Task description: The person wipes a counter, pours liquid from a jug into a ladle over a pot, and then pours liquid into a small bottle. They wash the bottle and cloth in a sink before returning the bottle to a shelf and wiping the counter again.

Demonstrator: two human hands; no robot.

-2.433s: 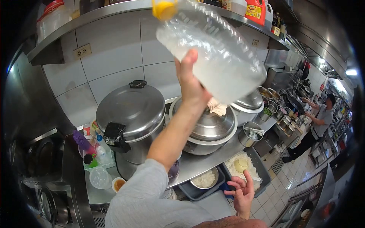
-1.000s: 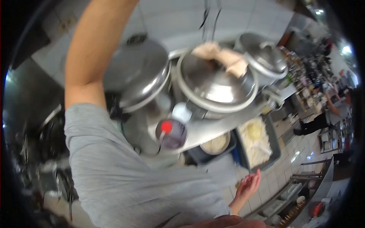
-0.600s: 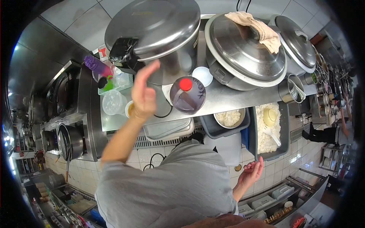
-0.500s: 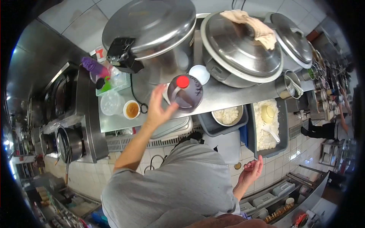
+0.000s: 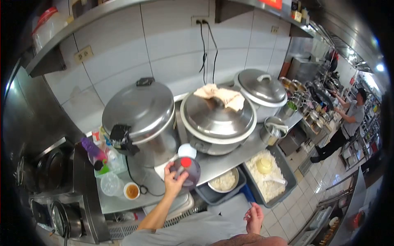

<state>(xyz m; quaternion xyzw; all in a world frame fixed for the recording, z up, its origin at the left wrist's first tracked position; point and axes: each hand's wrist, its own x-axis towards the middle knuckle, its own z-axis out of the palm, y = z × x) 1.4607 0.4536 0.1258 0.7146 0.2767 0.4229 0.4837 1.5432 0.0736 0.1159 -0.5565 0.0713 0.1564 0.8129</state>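
Note:
My left hand point(image 5: 174, 180) is closed round the handle of a dark plastic jug point(image 5: 192, 174) with a red cap point(image 5: 186, 162). The jug is at the front edge of the steel counter, just in front of a small white bowl point(image 5: 187, 151). My right hand point(image 5: 254, 217) hangs low by my body, with fingers loosely bent and nothing visible in them. Nearest to it is a grey bin of cooked rice point(image 5: 269, 194), which holds a yellowish cup point(image 5: 264, 165) and a white scoop point(image 5: 279, 181).
A tall steel pot point(image 5: 141, 119) and a lidded rice cooker point(image 5: 217, 123) with a cloth point(image 5: 221, 97) line the counter. A cup of brown sauce point(image 5: 131, 191) and a clear container point(image 5: 111, 185) are at left. A co-worker point(image 5: 347, 119) stands at far right.
My view has tilted up, showing the wall and shelf. My left hand, fingers spread beside the jug before, has closed on its handle. My right hand's fingers look more bent.

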